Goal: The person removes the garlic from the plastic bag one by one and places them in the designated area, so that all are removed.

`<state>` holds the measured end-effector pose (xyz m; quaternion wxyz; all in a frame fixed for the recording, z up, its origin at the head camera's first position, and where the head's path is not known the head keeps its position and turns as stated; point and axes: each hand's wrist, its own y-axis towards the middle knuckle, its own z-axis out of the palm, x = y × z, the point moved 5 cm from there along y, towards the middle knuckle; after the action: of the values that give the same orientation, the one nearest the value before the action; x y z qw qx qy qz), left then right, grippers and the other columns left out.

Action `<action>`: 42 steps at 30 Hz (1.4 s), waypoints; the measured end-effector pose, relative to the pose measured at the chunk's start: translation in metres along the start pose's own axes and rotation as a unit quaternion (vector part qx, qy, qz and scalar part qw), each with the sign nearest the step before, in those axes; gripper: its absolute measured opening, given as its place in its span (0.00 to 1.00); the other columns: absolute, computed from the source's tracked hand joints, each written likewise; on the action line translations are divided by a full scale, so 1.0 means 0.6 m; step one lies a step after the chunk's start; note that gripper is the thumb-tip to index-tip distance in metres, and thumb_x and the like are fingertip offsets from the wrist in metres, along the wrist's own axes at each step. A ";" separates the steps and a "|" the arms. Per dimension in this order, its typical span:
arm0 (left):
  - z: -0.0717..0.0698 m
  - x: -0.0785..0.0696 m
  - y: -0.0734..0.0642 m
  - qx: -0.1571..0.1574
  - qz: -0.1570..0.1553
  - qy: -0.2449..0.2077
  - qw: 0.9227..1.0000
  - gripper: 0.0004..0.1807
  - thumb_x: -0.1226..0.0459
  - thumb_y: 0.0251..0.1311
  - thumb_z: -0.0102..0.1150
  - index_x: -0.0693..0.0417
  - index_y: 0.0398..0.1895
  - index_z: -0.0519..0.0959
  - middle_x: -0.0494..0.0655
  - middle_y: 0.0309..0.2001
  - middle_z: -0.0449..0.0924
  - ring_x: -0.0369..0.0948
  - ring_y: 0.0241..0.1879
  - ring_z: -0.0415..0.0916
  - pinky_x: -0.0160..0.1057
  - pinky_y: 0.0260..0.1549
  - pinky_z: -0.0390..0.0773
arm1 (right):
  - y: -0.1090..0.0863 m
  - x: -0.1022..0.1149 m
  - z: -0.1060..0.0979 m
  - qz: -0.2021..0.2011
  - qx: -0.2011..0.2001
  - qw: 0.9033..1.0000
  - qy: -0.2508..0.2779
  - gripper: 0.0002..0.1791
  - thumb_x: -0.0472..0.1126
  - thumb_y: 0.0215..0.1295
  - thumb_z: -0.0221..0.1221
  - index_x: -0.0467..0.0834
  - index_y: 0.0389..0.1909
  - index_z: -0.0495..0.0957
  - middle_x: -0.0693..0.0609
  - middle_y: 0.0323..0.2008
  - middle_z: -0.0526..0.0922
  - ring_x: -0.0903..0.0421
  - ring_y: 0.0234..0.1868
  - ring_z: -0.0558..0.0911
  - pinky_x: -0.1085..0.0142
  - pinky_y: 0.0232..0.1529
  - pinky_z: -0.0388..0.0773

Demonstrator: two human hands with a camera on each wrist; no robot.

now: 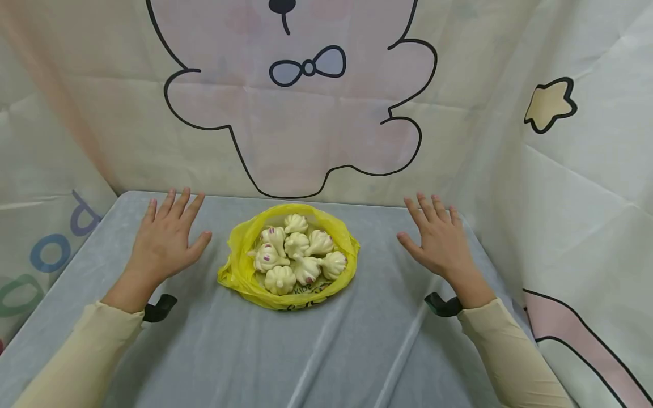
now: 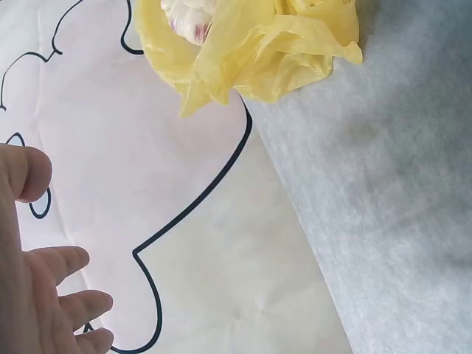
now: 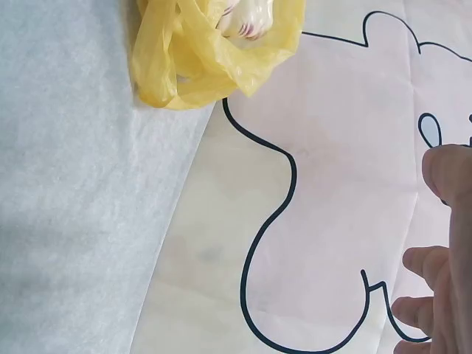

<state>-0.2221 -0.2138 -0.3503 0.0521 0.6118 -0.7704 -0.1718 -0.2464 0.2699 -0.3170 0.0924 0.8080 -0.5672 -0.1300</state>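
A yellow plastic bag stands with its mouth spread wide in the middle of the table. Several white garlic bulbs, some with purple marks, lie inside it. To the left of the bag my left hand is held with fingers straight and spread, apart from the bag and holding nothing. My right hand mirrors it on the right, fingers spread and nothing in its grasp. Both wrist views show the bag's crumpled side with a garlic bulb at its mouth.
A grey cloth with long creases covers the table. Behind it hangs a curtain printed with a pink cartoon figure, and more printed fabric closes off the right side. Black bands are on both wrists.
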 end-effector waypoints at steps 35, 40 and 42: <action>0.057 -0.052 -0.014 0.035 -0.037 -0.259 0.965 0.28 0.51 0.67 0.51 0.53 0.67 0.67 0.56 0.66 0.65 0.56 0.55 0.71 0.60 0.48 0.74 | 0.018 0.173 0.051 -0.150 -0.033 0.930 0.334 0.21 0.41 0.60 0.64 0.44 0.55 0.77 0.50 0.53 0.81 0.51 0.53 0.79 0.55 0.50 0.77; 0.080 -0.051 -0.018 0.043 -0.051 -0.279 0.958 0.27 0.51 0.67 0.51 0.52 0.66 0.68 0.55 0.65 0.66 0.56 0.53 0.74 0.58 0.45 0.77 | 0.018 0.198 0.076 -0.160 -0.007 0.927 0.341 0.20 0.40 0.59 0.63 0.45 0.54 0.78 0.51 0.52 0.81 0.53 0.56 0.79 0.54 0.56 0.75; 0.088 -0.051 -0.020 0.045 -0.056 -0.282 0.957 0.26 0.52 0.67 0.51 0.51 0.65 0.69 0.55 0.64 0.67 0.55 0.52 0.74 0.58 0.45 0.78 | 0.018 0.205 0.086 -0.160 0.003 0.928 0.336 0.20 0.41 0.59 0.64 0.46 0.54 0.77 0.51 0.52 0.81 0.53 0.56 0.78 0.55 0.56 0.76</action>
<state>-0.2189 -0.1763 -0.3997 -0.2052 0.5825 -0.7250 -0.3050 -0.2323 0.1504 -0.3755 0.2532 0.8847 -0.3662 0.1378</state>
